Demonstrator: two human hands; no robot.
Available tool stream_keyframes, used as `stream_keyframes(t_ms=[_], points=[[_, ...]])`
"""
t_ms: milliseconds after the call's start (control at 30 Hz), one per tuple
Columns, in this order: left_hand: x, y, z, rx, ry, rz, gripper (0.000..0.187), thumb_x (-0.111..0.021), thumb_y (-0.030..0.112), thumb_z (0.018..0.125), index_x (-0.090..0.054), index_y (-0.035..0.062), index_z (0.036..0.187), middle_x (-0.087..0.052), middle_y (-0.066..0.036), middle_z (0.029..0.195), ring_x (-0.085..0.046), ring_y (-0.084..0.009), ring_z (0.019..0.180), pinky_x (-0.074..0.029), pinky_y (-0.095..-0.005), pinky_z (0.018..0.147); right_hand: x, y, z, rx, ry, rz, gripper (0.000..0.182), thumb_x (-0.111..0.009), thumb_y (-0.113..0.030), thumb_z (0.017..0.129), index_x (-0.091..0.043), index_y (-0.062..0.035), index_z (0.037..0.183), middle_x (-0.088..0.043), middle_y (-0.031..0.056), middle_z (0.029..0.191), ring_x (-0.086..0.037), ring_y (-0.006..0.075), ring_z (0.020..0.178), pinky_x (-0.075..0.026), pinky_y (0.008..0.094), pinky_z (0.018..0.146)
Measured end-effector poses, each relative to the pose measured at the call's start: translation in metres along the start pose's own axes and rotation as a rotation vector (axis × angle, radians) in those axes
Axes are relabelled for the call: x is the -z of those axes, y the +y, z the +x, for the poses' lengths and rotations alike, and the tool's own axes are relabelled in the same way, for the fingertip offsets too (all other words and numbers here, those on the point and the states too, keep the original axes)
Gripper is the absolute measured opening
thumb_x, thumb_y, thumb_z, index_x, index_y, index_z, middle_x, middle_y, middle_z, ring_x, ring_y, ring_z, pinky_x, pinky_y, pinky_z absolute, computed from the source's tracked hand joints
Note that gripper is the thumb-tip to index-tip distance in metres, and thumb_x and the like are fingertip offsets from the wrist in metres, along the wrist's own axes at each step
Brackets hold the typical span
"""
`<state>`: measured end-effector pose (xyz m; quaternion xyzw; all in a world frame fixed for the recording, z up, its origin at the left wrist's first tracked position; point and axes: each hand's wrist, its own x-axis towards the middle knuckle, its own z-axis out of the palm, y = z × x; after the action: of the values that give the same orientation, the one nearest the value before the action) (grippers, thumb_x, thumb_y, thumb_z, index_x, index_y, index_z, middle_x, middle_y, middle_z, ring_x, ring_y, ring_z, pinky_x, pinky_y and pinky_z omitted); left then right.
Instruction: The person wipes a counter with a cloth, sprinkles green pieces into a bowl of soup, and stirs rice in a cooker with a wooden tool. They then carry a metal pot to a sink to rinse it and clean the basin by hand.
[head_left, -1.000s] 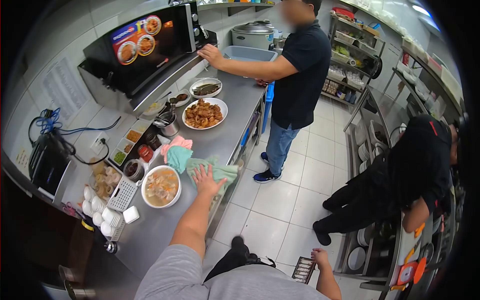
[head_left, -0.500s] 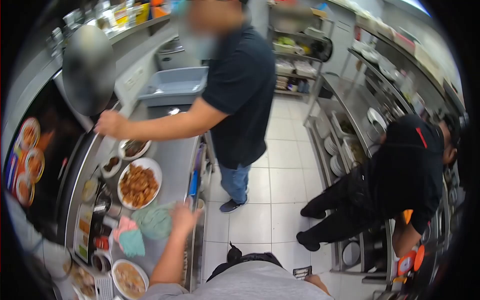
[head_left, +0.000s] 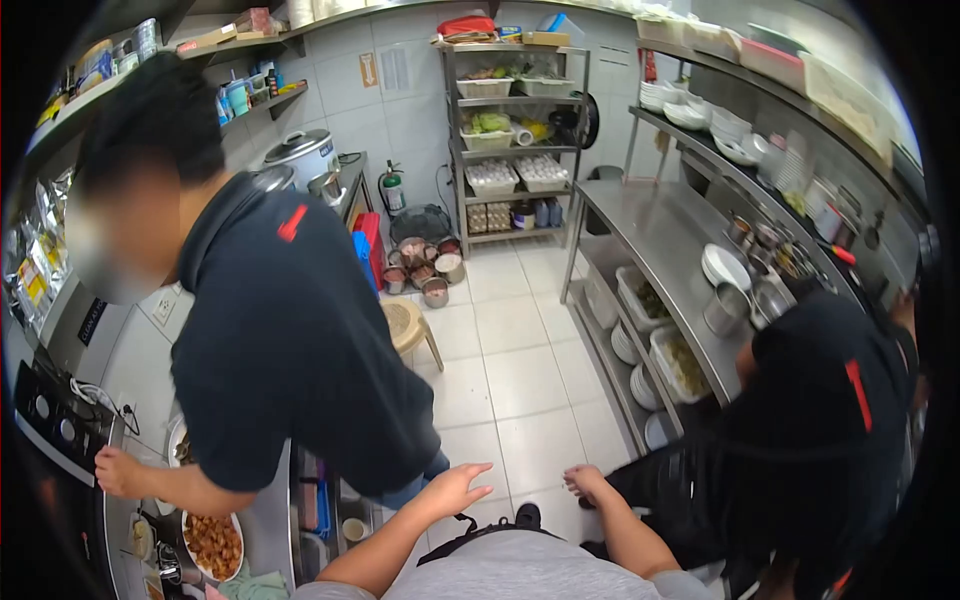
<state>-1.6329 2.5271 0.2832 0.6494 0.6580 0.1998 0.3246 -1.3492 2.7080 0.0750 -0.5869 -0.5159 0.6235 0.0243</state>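
My left hand [head_left: 455,492] is in front of my waist, fingers apart, with nothing in it. Over the tiled floor, to the right of it, my right hand [head_left: 588,484] hangs with loosely bent fingers and also holds nothing. A co-worker in a dark shirt [head_left: 285,330] leans over the counter on the left, close to my left hand. On that counter lie an oval plate of reddish-brown food pieces [head_left: 213,546] and a crumpled green cloth [head_left: 252,586], partly cut off below.
Another person in black [head_left: 820,440] bends at the right beside a steel table [head_left: 655,215]. A rack [head_left: 515,150] with eggs and vegetables stands at the back. A stool [head_left: 404,325] and several metal pots [head_left: 422,265] are on the floor.
My view has swung up and right. My left hand has moved from above the green cloth to my waist; my right hand has come forward. The dark-shirted co-worker now bends over the counter.
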Motion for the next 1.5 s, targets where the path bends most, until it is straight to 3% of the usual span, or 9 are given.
stream_keyframes(t_ms=[267,500,600,733,1033,1167,1233,1333,1500], points=[[0.046,-0.031,0.111,0.291,0.251,-0.280,0.046,-0.060,0.033,0.087,-0.056,0.0064,0.125,-0.059,-0.020,0.120,-0.055,-0.0335,0.112,-0.044,-0.0384,0.094,-0.040,-0.365,0.106,0.750,-0.194,-0.392,0.034,-0.066,-0.023,0.078,-0.065,-0.0070,0.108,-0.067,0.0118,0.092,-0.064,0.0252,0.083,-0.050,0.0340,0.076],[0.135,-0.092,0.264,0.349,0.539,-0.364,0.047,-0.063,0.032,0.086,-0.056,0.0068,0.125,-0.060,-0.019,0.118,-0.058,-0.0316,0.108,-0.046,-0.0370,0.091,0.024,-0.344,0.329,0.868,-0.087,-1.080,0.036,-0.061,-0.027,0.078,-0.062,-0.0085,0.110,-0.067,0.0160,0.090,-0.064,0.0330,0.081,-0.050,0.0431,0.073],[0.193,-0.108,0.305,0.334,0.648,-0.407,0.047,-0.063,0.031,0.085,-0.056,0.0065,0.125,-0.061,-0.019,0.118,-0.059,-0.0306,0.107,-0.046,-0.0362,0.091,0.127,-0.257,0.387,0.285,-0.439,-1.657,0.034,-0.058,-0.031,0.081,-0.066,-0.0078,0.104,-0.065,0.0180,0.104,-0.061,0.0344,0.097,-0.048,0.0432,0.085],[0.252,-0.158,0.353,0.483,0.750,-0.369,0.047,-0.063,0.032,0.086,-0.055,0.0070,0.125,-0.061,-0.019,0.117,-0.059,-0.0299,0.107,-0.046,-0.0364,0.091,0.217,-0.249,0.376,-0.182,-0.108,-1.039,0.032,-0.055,-0.030,0.081,-0.066,-0.0077,0.102,-0.065,0.0176,0.104,-0.061,0.0342,0.097,-0.048,0.0433,0.084],[0.366,-0.245,0.561,0.539,0.675,-0.131,0.047,-0.063,0.031,0.086,-0.054,0.0072,0.126,-0.062,-0.019,0.114,-0.060,-0.0324,0.103,-0.048,-0.0386,0.088,0.259,-0.441,0.607,-0.070,-0.049,-1.060,0.029,-0.050,-0.026,0.083,-0.068,-0.0074,0.096,-0.065,0.0165,0.105,-0.062,0.0337,0.097,-0.049,0.0436,0.084],[0.419,-0.250,0.627,0.428,0.696,-0.233,0.046,-0.061,0.032,0.087,-0.054,0.0099,0.127,-0.063,-0.020,0.111,-0.061,-0.0336,0.100,-0.048,-0.0385,0.087,0.172,-0.674,0.788,0.460,-0.148,-1.467,0.024,-0.050,-0.021,0.081,-0.070,-0.0084,0.084,-0.068,0.0146,0.091,-0.064,0.0344,0.087,-0.051,0.0444,0.076],[0.437,-0.270,0.630,0.517,0.729,-0.237,0.047,-0.061,0.033,0.087,-0.054,0.0100,0.127,-0.063,-0.020,0.110,-0.061,-0.0340,0.099,-0.048,-0.0387,0.086,0.109,-0.785,0.850,1.129,-0.113,-1.469,0.026,-0.061,-0.033,0.079,-0.070,-0.0092,0.084,-0.067,0.0156,0.083,-0.064,0.0304,0.080,-0.050,0.0417,0.071],[0.465,-0.309,0.609,0.709,0.721,-0.304,0.048,-0.061,0.033,0.086,-0.054,0.0072,0.126,-0.058,-0.023,0.118,-0.056,-0.0370,0.108,-0.044,-0.0400,0.093,-0.021,-0.944,0.800,0.656,-0.218,-0.680,0.025,-0.063,-0.016,0.077,-0.068,-0.0030,0.098,-0.068,0.0125,0.093,-0.065,0.0252,0.084,-0.050,0.0335,0.076],[0.508,-0.409,0.572,1.066,0.728,-0.216,0.050,-0.064,0.034,0.082,-0.056,0.0062,0.123,-0.060,-0.024,0.114,-0.057,-0.0370,0.106,-0.045,-0.0424,0.091,-0.171,-1.019,0.763,0.792,-0.677,-0.630,0.025,-0.062,-0.013,0.082,-0.064,-0.0029,0.104,-0.066,0.0058,0.091,-0.061,0.0155,0.086,-0.049,0.0302,0.075]])
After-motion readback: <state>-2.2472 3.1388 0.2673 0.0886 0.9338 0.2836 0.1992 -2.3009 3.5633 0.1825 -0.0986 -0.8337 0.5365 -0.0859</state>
